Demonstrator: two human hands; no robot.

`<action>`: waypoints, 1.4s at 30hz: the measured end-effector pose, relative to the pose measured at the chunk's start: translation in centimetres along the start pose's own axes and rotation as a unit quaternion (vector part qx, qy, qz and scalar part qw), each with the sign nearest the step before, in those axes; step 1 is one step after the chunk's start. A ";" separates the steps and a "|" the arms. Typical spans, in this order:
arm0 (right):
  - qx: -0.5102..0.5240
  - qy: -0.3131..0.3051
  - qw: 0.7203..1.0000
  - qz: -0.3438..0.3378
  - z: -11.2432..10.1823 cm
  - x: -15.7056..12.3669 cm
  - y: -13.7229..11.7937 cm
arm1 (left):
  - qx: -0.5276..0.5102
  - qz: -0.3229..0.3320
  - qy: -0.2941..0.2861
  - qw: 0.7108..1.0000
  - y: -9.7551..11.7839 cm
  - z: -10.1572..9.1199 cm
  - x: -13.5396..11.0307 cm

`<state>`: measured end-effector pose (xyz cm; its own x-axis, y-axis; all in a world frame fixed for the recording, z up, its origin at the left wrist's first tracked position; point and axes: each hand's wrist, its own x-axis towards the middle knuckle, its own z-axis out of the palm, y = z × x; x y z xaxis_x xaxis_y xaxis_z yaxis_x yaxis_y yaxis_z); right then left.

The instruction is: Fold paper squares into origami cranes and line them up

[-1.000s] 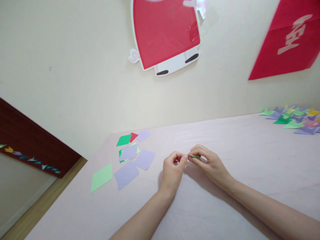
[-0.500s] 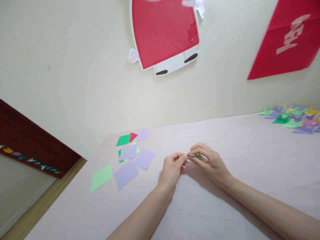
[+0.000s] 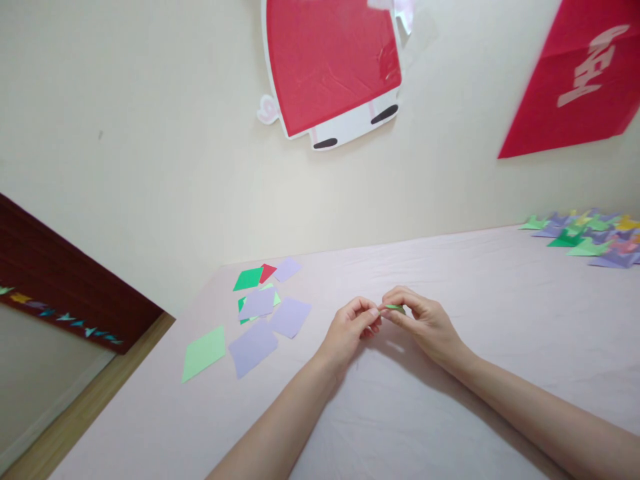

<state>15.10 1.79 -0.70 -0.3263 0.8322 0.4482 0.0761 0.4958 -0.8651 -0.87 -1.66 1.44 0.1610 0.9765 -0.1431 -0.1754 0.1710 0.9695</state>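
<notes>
A small folded piece of green paper [image 3: 395, 307] is held above the cloth, mostly covered by fingers. My right hand [image 3: 423, 322] pinches it between thumb and fingers. At its left end, my left hand [image 3: 354, 327] has thumb and forefinger pressed together on the paper's tip, touching the right fingertips. To the left of my hands lie loose paper squares: a pale green one [image 3: 204, 353], several lilac ones [image 3: 253, 348], a dark green one [image 3: 248, 279] and a partly covered red one [image 3: 268, 272].
Several folded paper figures [image 3: 589, 247] in green, lilac and yellow crowd the far right by the wall. A pale pink cloth [image 3: 400, 413] covers the surface. On the wall hang a red-and-white cut-out [image 3: 335, 67] and a red sheet [image 3: 550, 100]. A dark red wooden panel [image 3: 90, 280] stands left.
Both hands have shifted slightly to the right in the picture, still pinching the folded green paper. Less of the paper shows between the fingers now. The view has moved a little.
</notes>
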 end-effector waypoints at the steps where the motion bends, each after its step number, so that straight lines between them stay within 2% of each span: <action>1: 0.010 -0.001 1.000 0.006 0.0 0.0 0.1 | 0.016 0.014 -0.002 1.000 0.0 0.0 0.0; 6: 0.061 0.012 0.996 0.058 0.3 -0.1 0.5 | 0.148 0.125 0.018 0.981 -0.1 -0.1 -0.1; 10: 0.095 0.020 0.990 0.100 0.5 -0.1 0.3 | 0.298 0.204 0.077 0.929 -0.2 0.0 -0.7; 12: 0.107 0.015 0.988 0.110 0.5 -0.1 0.1 | 0.336 0.233 0.098 0.907 -0.2 0.2 -1.0; 14: 0.116 0.009 0.986 0.120 0.6 0.0 -0.1 | 0.347 0.243 0.107 0.899 -0.3 0.3 -1.0; 23: 0.120 -0.029 0.981 0.149 1.1 -0.3 -0.9 | 0.326 0.233 0.129 0.907 -1.0 0.7 -0.9; 28: 0.148 -0.021 0.976 0.161 1.3 -0.3 -0.7 | 0.309 0.218 0.141 0.915 -1.3 0.8 -1.0; 36: 0.122 -0.018 0.982 0.142 0.9 -0.3 -0.7 | 0.314 0.203 0.139 0.917 -1.5 0.9 -1.0; 39: 0.171 -0.023 0.971 0.163 0.9 -0.3 -0.7 | 0.291 0.174 0.108 0.935 -1.8 0.9 -0.7; 42: 0.197 -0.018 0.964 0.178 1.1 -0.2 -0.6 | 0.216 0.138 0.091 0.962 -2.0 0.7 -0.2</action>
<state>14.10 1.02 -0.51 -0.3779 0.9198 0.1059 -0.1731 0.0421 -0.9840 0.13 -2.32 -0.28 -0.0143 0.9904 0.1377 0.2396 -0.1304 0.9621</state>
